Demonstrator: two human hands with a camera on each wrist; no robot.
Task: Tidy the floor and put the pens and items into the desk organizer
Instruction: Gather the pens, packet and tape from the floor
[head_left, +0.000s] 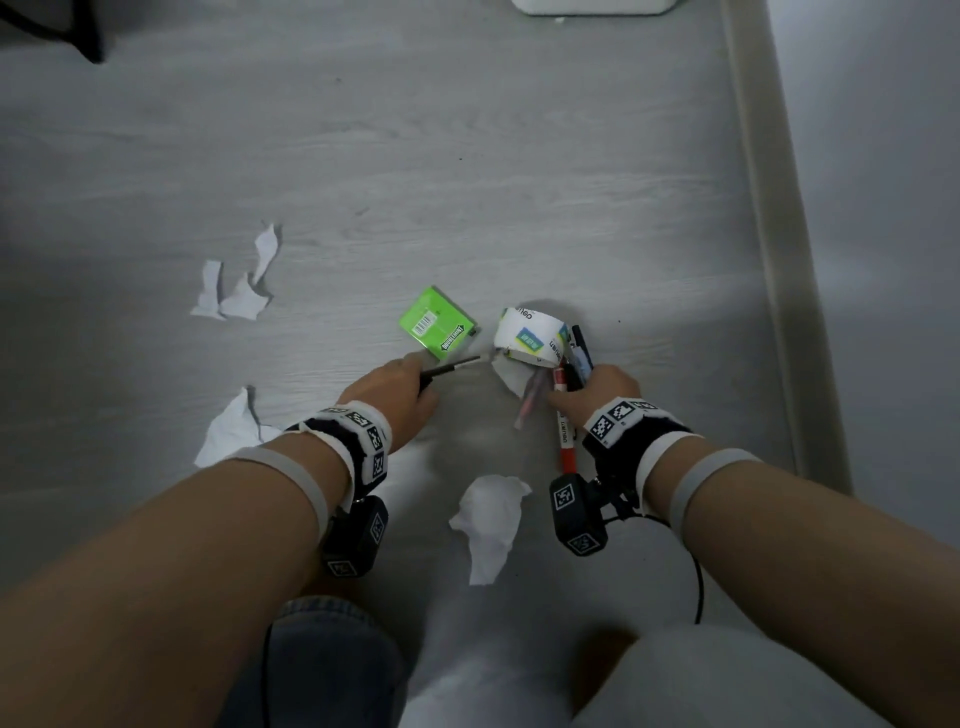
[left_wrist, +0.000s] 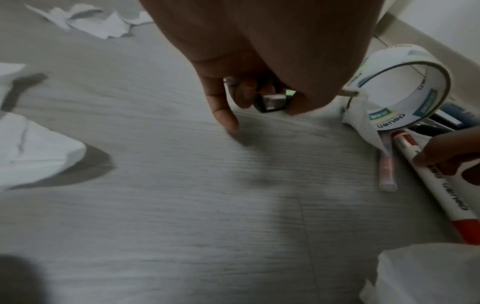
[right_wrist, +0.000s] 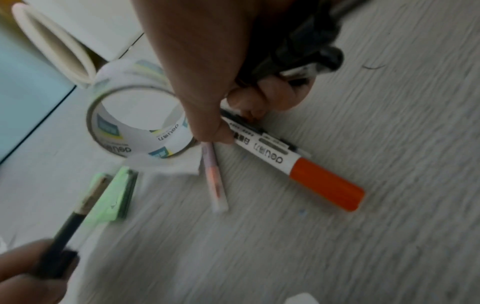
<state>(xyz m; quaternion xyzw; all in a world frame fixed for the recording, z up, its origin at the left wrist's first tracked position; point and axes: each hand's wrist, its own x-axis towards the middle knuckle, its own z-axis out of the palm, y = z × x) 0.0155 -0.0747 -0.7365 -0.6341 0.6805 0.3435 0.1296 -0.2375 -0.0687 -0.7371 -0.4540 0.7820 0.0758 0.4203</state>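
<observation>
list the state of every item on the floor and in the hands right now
left hand: grips a black pen
right hand: grips dark pens, fingers on the red-capped marker
pink pen: lying on the floor
tape roll: on its edge
green pack: flat on the floor
paper scraps: scattered, crumpled

A black pen (head_left: 451, 369) with a silver tip sticks out sideways, held just above the grey floor, its tip toward a white tape roll (head_left: 529, 335) that stands on edge. A white marker with an orange cap (right_wrist: 293, 164) lies flat beside the roll, cap end away from it, and a thin pinkish pen (right_wrist: 214, 181) lies alongside. A green packet (head_left: 438, 323) lies flat nearby. Several dark pens (head_left: 577, 358) are bunched together just right of the roll.
</observation>
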